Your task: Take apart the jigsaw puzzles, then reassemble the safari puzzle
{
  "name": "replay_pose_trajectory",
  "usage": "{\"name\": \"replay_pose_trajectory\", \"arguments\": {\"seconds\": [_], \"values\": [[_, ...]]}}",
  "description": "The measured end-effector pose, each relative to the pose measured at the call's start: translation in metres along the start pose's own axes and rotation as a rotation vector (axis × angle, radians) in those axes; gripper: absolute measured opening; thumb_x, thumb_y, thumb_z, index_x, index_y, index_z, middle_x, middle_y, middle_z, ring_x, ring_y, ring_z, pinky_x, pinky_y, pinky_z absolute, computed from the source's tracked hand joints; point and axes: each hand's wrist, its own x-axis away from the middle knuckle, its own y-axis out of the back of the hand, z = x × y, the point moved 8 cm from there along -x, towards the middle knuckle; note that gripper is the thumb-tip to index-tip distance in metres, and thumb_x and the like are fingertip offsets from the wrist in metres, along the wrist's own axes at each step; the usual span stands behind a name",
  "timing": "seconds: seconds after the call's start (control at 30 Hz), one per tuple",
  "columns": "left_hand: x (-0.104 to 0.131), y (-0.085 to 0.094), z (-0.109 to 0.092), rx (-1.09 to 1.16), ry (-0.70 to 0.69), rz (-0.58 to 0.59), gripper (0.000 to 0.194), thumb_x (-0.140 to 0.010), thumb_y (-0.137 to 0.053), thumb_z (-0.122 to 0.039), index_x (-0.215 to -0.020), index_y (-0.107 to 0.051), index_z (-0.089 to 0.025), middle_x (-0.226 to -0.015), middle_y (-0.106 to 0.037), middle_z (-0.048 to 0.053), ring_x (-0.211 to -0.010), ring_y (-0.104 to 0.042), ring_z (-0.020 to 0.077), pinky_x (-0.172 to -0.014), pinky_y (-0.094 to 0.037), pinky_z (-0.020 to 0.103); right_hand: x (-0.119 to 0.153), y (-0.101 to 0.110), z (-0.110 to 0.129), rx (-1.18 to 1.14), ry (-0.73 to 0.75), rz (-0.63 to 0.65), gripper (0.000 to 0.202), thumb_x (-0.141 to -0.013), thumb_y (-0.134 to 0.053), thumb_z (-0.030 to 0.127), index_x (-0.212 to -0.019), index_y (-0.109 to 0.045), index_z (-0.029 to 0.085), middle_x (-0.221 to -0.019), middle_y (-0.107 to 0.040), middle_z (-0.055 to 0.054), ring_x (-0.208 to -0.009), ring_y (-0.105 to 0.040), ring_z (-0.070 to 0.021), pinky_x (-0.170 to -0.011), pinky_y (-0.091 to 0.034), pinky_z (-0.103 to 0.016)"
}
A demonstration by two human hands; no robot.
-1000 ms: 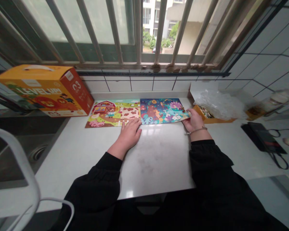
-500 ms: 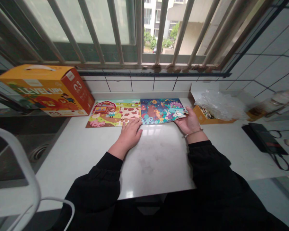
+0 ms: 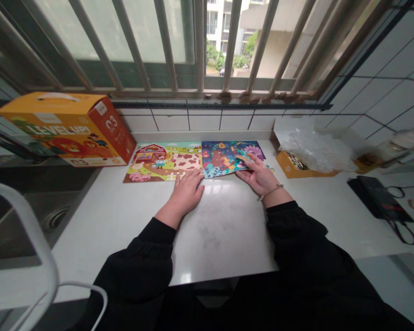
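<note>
Two colourful picture boards lie side by side against the back ledge. The left one is a farm picture board (image 3: 152,168) with a red barn and a spotted cow. On its lower right edge my left hand (image 3: 186,193) rests flat, fingers extended. Beside it is a dark blue picture board (image 3: 215,156) with forest animals. My right hand (image 3: 258,177) grips its lower edge, thumb over the top and fingers beneath, and that edge looks slightly raised. The hand hides part of the board's right half.
An orange carton (image 3: 62,133) marked LEVEL UP stands at the left beside a dark sink (image 3: 31,202). To the right are an open orange box (image 3: 290,168) with clear plastic (image 3: 317,149), a jar (image 3: 382,151) and a black pouch (image 3: 379,197). A white tubular frame (image 3: 31,230) crosses the near left.
My right hand has shifted left along the dark blue board's edge, from its right corner to nearer the middle. My left hand has stayed in place.
</note>
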Motion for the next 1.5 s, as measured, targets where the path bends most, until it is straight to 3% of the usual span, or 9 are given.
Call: {"name": "replay_pose_trajectory", "arguments": {"seconds": [0.17,0.47,0.6,0.73,0.83,0.93,1.1,1.33,1.5], "values": [[0.001,0.001,-0.001,0.028,0.001,-0.007,0.046,-0.106,-0.056,-0.031,-0.151,-0.065,-0.027,-0.174,-0.054,0.012,-0.166,-0.043,0.0368,-0.138,-0.014,0.077,-0.006,0.003,-0.008,-0.007,0.005,-0.059,0.034,-0.083,-0.084,0.005,-0.109,-0.072,0.023,-0.090,-0.083,0.000,-0.067,-0.078,-0.0108,-0.074,-0.072,-0.022],[-0.001,0.004,-0.002,0.156,-0.039,-0.063,0.051,-0.103,-0.058,-0.031,-0.153,-0.060,-0.020,-0.160,-0.066,0.018,-0.154,-0.057,0.0379,-0.137,-0.027,0.069,0.003,-0.008,0.012,-0.053,0.115,0.035,0.035,-0.082,-0.087,0.008,-0.110,-0.077,0.026,-0.094,-0.084,0.002,-0.072,-0.078,-0.0100,-0.073,-0.072,-0.020],[-0.002,0.005,0.000,0.386,-0.048,-0.117,0.054,-0.101,-0.063,-0.032,-0.154,-0.056,-0.021,-0.156,-0.067,0.019,-0.147,-0.064,0.0345,-0.130,-0.044,0.060,0.009,-0.012,0.018,-0.056,0.135,0.056,0.036,-0.081,-0.089,0.011,-0.112,-0.079,0.026,-0.094,-0.084,0.002,-0.072,-0.077,-0.0093,-0.074,-0.071,-0.020],[-0.007,-0.002,0.010,0.662,-0.027,-0.156,0.063,-0.101,-0.067,-0.038,-0.158,-0.047,-0.023,-0.159,-0.066,0.020,-0.152,-0.062,0.0324,-0.129,-0.045,0.058,0.016,-0.017,0.025,-0.032,0.172,0.077,0.034,-0.080,-0.089,0.012,-0.111,-0.082,0.024,-0.093,-0.084,0.001,-0.071,-0.075,-0.0087,-0.073,-0.069,-0.018],[-0.012,-0.007,0.022,0.900,0.068,-0.203,0.069,-0.103,-0.067,-0.049,-0.160,-0.041,-0.020,-0.152,-0.070,0.023,-0.149,-0.065,0.0314,-0.129,-0.045,0.058,0.021,-0.021,0.030,-0.007,0.192,0.100,0.033,-0.080,-0.088,0.012,-0.111,-0.084,0.024,-0.094,-0.084,0.001,-0.074,-0.075,-0.0087,-0.073,-0.068,-0.017],[-0.011,-0.007,0.033,1.169,0.237,-0.265,0.067,-0.105,-0.063,-0.064,-0.154,-0.049,-0.020,-0.145,-0.075,0.021,-0.140,-0.071,0.0300,-0.127,-0.049,0.053,0.028,-0.023,0.037,0.022,0.191,0.132,0.033,-0.080,-0.090,0.014,-0.110,-0.084,0.027,-0.100,-0.085,0.002,-0.078,-0.077,-0.0095,-0.073,-0.069,-0.018],[0.000,-0.001,0.027,1.546,0.397,-0.251,0.061,-0.104,-0.065,-0.072,-0.137,-0.066,-0.021,-0.131,-0.082,0.014,-0.113,-0.082,0.0260,-0.105,-0.067,0.043,0.046,-0.021,0.043,0.127,0.062,0.312,0.051,-0.071,-0.102,0.017,-0.118,-0.085,0.022,-0.109,-0.087,-0.005,-0.087,-0.083,-0.0158,-0.081,-0.073,-0.026],[0.005,-0.006,0.037,1.560,0.472,-0.234,0.047,-0.082,-0.093,-0.025,-0.123,-0.071,-0.019,-0.115,-0.086,0.009,-0.090,-0.084,0.0231,-0.090,-0.071,0.040,0.071,-0.018,0.032,0.498,-0.167,0.684,0.052,-0.075,-0.103,0.024,-0.124,-0.086,0.018,-0.112,-0.087,-0.010,-0.094,-0.087,-0.0250,-0.088,-0.074,-0.037],[0.007,-0.003,0.045,1.440,0.457,-0.227,0.050,-0.072,-0.097,-0.027,-0.114,-0.072,-0.019,-0.104,-0.086,0.007,-0.083,-0.082,0.0234,-0.084,-0.069,0.040,0.063,0.007,0.011,0.705,-0.430,0.586,0.048,-0.080,-0.100,0.032,-0.124,-0.086,0.018,-0.094,-0.087,-0.010,-0.079,-0.087,-0.0255,-0.071,-0.074,-0.033]]}}
